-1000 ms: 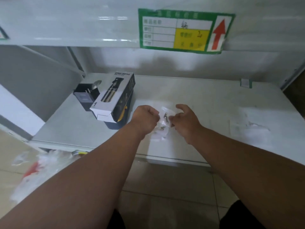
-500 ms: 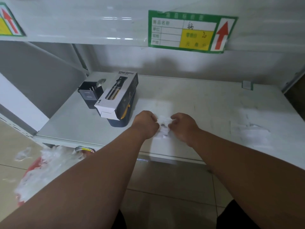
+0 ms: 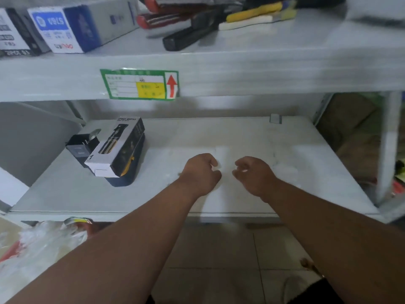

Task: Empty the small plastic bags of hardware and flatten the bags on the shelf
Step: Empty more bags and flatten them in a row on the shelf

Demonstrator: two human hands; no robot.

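Reaching out over a tiled floor (image 3: 219, 255), two bare forearms lead to the lower shelf (image 3: 65, 194), a pale, scuffed white board. At the near left, below the shelf edge, lies a heap of crumpled clear plastic (image 3: 39, 246) with something red in it. Both hands hover over the middle of the shelf, side by side and apart. The left hand (image 3: 200, 173) has its fingers curled under; the right hand (image 3: 252, 174) has them loosely curled. The picture is blurred, so I cannot tell whether either grip is clamped on anything. Between and just beyond the knuckles a pale patch (image 3: 221, 154) on the shelf may be a small plastic bag; I cannot be sure.

To the left stands a box marked spray bottle (image 3: 118, 145), tilted on a dark blue thing, with a small black box (image 3: 80, 145) beside it. A small clip (image 3: 275, 118) sits at the back edge. Above, the upper shelf's front carries a green label (image 3: 140, 84) with a yellow field and a red arrow; on that shelf lie blue and white boxes (image 3: 65, 27), a black stapler (image 3: 188, 36) and red and yellow tools.

Half a second ago the hands pinched a small clear bag between them, nearly touching; now they are parted and the bag is no longer plainly seen. The camera has tipped up, showing the upper shelf's contents.
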